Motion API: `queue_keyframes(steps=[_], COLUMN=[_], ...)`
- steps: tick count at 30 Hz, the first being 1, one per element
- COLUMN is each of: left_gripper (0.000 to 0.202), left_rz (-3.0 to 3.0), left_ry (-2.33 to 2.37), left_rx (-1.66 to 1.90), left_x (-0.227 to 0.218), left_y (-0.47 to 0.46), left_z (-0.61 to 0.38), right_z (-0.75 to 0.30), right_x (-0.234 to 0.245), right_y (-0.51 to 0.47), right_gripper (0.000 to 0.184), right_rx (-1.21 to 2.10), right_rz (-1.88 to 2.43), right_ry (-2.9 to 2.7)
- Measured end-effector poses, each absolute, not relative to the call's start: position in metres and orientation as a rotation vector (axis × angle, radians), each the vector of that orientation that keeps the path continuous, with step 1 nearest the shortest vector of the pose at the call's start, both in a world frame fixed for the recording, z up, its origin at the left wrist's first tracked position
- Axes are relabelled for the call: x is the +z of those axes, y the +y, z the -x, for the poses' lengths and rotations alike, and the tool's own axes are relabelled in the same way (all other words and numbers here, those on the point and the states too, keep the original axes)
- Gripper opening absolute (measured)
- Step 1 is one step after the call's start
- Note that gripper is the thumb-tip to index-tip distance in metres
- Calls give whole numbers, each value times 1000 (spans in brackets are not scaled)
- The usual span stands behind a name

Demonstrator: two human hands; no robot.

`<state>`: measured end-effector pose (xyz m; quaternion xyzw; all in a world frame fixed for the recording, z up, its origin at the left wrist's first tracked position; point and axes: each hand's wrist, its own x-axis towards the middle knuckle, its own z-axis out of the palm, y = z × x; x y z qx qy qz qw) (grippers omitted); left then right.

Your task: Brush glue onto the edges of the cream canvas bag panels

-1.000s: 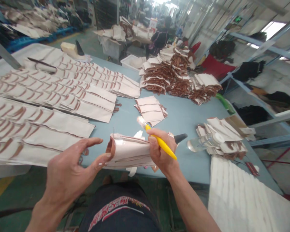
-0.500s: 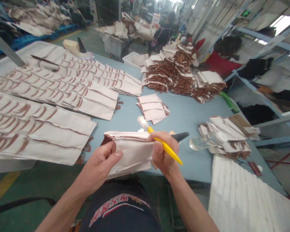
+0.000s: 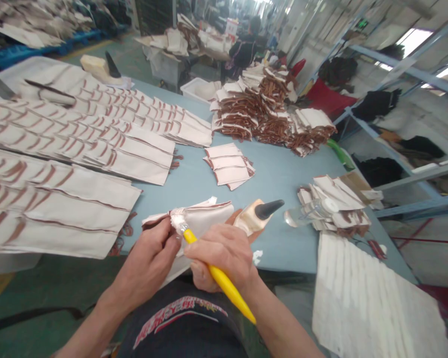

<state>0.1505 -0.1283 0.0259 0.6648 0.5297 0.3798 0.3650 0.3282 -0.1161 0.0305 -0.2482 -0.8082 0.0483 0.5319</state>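
A white leather-like piece (image 3: 205, 214) with brown edges lies over the near table edge, its left end pinched in my left hand (image 3: 151, 261). My right hand (image 3: 222, 256) is closed around a yellow-handled brush (image 3: 224, 286). The brush's whitish, clumped bristles touch the piece's upper left edge, right beside my left fingertips. Just beyond my right hand sits a cream block with a black pointed tip (image 3: 259, 216). A small stack of similar white pieces (image 3: 229, 165) rests on the blue table (image 3: 276, 169) ahead.
Long overlapping rows of white pieces (image 3: 59, 199) cover the table's left side. Tall brown-and-white stacks (image 3: 246, 109) stand at the back. To the right are a clear bottle (image 3: 306, 214), another stack (image 3: 339, 199) and a ribbed white sheet (image 3: 373, 298). A person (image 3: 244, 47) is farther off.
My right hand has swung the brush left and down, bringing its bristles onto the piece's edge. My left hand still grips the piece. The cream block is now uncovered.
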Motion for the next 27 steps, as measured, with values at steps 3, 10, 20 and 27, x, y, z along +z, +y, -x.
queue_keyframes(steps=[3,10,20,27], left_gripper=[30,35,30,31], left_rz=[-1672,-1721,-2410,-2634], left_ry=[1285,1286,1230,1225], left_rx=[1035,992,1142,1140], left_x=[30,17,-14,-20], left_y=[-128,-129,-135,-137], left_z=[-149,-143,-133,-130], right_z=[-323,-323,-351,-346], right_x=[33,19,25,26], right_y=[-120,-132,-136,-150], right_gripper=[10,21,33,24], right_rx=[152,345,750,666], right_rz=[579,599,910,954], right_ry=[-1935,-1719,-1014,-1347])
